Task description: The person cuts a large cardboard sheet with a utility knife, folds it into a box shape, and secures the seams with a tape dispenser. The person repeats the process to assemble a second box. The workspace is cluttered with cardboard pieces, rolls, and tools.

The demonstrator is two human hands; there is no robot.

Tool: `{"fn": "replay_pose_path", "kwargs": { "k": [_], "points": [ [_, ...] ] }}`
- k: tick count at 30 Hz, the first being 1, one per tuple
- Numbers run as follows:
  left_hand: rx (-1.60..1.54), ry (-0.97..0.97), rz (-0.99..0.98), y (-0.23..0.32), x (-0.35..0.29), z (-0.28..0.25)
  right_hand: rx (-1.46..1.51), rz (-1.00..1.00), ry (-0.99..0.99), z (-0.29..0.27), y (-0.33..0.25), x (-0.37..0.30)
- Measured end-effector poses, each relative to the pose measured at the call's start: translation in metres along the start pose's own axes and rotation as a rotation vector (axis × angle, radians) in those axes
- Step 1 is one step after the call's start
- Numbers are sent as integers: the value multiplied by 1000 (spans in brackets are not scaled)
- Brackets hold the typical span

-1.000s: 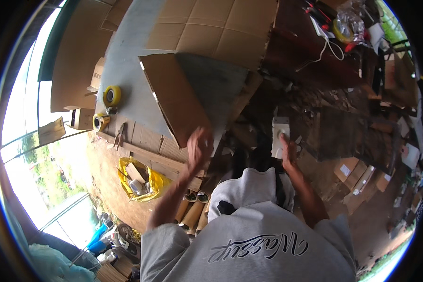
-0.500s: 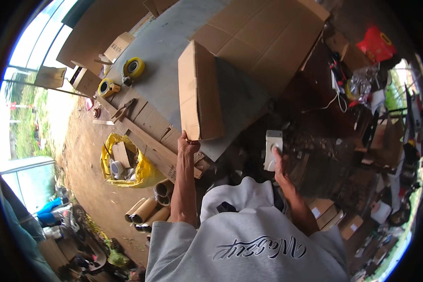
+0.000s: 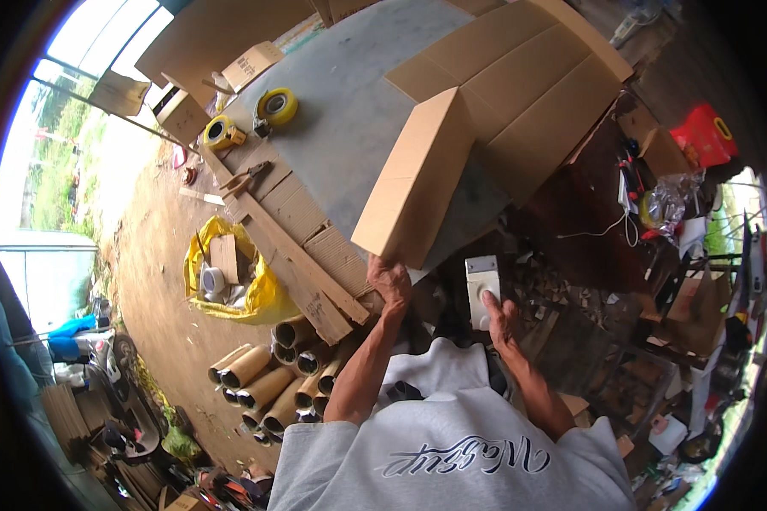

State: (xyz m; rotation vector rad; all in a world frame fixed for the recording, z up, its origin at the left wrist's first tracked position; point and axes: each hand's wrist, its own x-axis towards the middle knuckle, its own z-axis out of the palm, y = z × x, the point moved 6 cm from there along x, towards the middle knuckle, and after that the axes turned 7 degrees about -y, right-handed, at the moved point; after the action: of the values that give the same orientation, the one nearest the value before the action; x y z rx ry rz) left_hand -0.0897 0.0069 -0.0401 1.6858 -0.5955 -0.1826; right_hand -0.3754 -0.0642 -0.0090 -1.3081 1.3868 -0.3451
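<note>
A long, narrow cardboard box (image 3: pixel 413 175) stands at a slant over the near corner of the grey tabletop (image 3: pixel 332 111); whether it touches the surface, I cannot tell. The left hand (image 3: pixel 389 279) grasps its near end. The right hand (image 3: pixel 503 322) is wrapped around a white, block-shaped handheld device (image 3: pixel 484 289), thumb on its face. Beyond the box lies a creased cardboard sheet (image 3: pixel 528 85). Leftward sit pliers (image 3: pixel 247 176), then a yellow tape roll (image 3: pixel 289 106); below, cardboard tubes (image 3: pixel 264 390) lie stacked.
</note>
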Motion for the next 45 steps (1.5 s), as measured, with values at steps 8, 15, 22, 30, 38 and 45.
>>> {"fn": "replay_pose_path", "kwargs": {
  "k": [8, 15, 22, 30, 38, 45],
  "points": [
    [-441, -388, -827, -35, -45, -36, -165, -503, -364, 34, -65, -13],
    [-772, -903, -872, 19, -24, -50, -450, -658, -497, 81, -99, -42],
    [-886, -792, -1048, -25, -33, -74, -550, -490, -521, 120, -72, -44],
    [-766, -933, -1057, -49, -16, -105, -297, -267, -652, 164, -73, -47],
    [-454, -879, -825, -51, 27, -121, -400, -171, -615, 188, -83, -37],
    [-442, -660, -539, -109, 111, -114, -584, -228, -397, 219, -79, -23]
  ]
}}
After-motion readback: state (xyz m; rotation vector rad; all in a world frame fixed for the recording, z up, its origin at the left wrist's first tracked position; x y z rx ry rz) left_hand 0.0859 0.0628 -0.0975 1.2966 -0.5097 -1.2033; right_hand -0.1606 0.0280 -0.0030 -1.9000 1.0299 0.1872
